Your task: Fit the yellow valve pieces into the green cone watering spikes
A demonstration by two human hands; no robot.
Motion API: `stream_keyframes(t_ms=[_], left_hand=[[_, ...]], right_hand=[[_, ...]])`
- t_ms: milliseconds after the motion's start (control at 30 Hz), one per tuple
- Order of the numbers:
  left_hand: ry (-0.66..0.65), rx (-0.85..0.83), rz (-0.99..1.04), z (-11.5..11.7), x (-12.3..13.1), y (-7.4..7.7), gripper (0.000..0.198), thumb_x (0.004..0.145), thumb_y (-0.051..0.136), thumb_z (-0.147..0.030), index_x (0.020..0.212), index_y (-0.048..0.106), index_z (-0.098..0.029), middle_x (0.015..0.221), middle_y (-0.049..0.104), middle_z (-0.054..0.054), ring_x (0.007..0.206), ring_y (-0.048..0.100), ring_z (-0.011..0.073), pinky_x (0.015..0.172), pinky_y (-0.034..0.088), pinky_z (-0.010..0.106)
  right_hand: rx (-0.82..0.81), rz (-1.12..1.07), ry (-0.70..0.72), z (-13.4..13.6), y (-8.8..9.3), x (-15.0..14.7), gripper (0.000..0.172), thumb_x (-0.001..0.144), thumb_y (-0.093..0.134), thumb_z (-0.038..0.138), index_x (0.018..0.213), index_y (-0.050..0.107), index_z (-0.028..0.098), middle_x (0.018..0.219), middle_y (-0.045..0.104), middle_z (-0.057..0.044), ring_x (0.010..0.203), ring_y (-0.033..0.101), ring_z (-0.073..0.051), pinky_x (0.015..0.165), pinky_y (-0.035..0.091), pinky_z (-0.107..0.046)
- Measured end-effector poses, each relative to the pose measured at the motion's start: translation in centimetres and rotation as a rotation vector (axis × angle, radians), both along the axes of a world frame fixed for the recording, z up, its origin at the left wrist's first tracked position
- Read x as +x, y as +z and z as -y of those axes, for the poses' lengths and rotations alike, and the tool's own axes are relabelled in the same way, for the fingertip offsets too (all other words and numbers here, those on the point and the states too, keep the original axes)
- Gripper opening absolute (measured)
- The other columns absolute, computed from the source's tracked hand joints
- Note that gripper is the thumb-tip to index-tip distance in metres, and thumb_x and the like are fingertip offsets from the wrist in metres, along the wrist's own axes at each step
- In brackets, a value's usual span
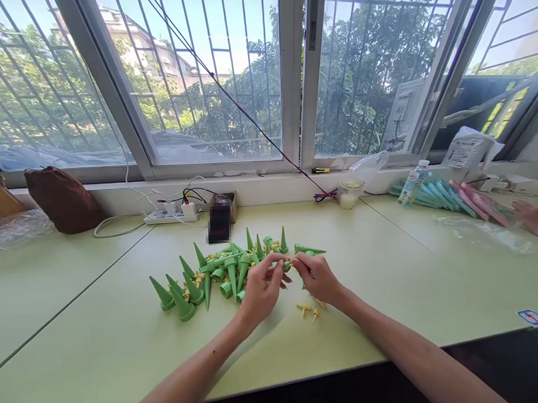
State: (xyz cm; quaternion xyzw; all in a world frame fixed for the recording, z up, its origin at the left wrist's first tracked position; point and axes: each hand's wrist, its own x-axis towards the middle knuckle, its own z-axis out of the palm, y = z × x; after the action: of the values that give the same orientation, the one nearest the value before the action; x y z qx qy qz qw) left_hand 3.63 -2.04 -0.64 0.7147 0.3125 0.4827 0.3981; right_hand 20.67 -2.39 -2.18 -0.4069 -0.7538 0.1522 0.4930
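My left hand (264,287) is closed on a green plastic cone spike (287,265), of which only a small part shows between the fingers. Close against it, my right hand (318,277) pinches what looks like a small yellow plastic piece at the spike's end; the fingers mostly cover it. Left of and behind my hands lies a heap of green cone spikes (231,273), some upright and some on their sides, with small yellow pieces (186,285) mixed in. A few loose yellow T-shaped pieces (304,309) lie below my right hand. Another green spike (312,249) rests just behind it.
A power strip (172,215), a small box (230,206) and a brown bag (66,200) stand along the window. Toward the right are a plastic cup (349,197), a bottle (413,184) and teal and pink packets (445,198). Another person's hand (534,218) rests at the right edge.
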Motion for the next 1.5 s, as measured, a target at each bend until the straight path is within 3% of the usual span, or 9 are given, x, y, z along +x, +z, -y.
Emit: stream_keyframes(t_ms=[567, 767, 1500], left_hand=[[-0.005, -0.154, 0.125, -0.1, 0.3, 0.5, 0.033, 0.091, 0.057, -0.047, 0.088, 0.061, -0.015, 0.095, 0.069, 0.006, 0.059, 0.068, 0.0128, 0.05, 0.056, 0.023], [0.005, -0.154, 0.145, 0.0, 0.2, 0.7, 0.03, 0.088, 0.061, -0.045, 0.089, 0.061, -0.015, 0.119, 0.061, 0.009, 0.06, 0.068, 0.0109, 0.052, 0.057, 0.023], [-0.037, -0.105, 0.081, 0.7, 0.0, 1.3, 0.019, 0.087, 0.062, -0.032, 0.099, 0.059, -0.017, 0.125, 0.06, 0.01, 0.065, 0.063, 0.0094, 0.068, 0.058, 0.028]], right_hand=[[-0.034, 0.024, 0.002, 0.0, -0.3, -0.1, 0.034, 0.101, 0.041, 0.029, 0.068, 0.039, 0.02, 0.056, 0.035, 0.006, 0.05, 0.028, -0.01, 0.051, 0.026, -0.024], [-0.02, 0.017, 0.011, 0.0, -0.3, -0.2, 0.033, 0.1, 0.042, 0.027, 0.068, 0.041, 0.02, 0.057, 0.038, 0.006, 0.05, 0.03, -0.01, 0.052, 0.026, -0.024], [-0.042, -0.015, 0.014, 0.0, -0.1, 0.0, 0.028, 0.101, 0.04, 0.03, 0.077, 0.049, 0.02, 0.057, 0.04, 0.006, 0.049, 0.032, -0.011, 0.051, 0.028, -0.024]])
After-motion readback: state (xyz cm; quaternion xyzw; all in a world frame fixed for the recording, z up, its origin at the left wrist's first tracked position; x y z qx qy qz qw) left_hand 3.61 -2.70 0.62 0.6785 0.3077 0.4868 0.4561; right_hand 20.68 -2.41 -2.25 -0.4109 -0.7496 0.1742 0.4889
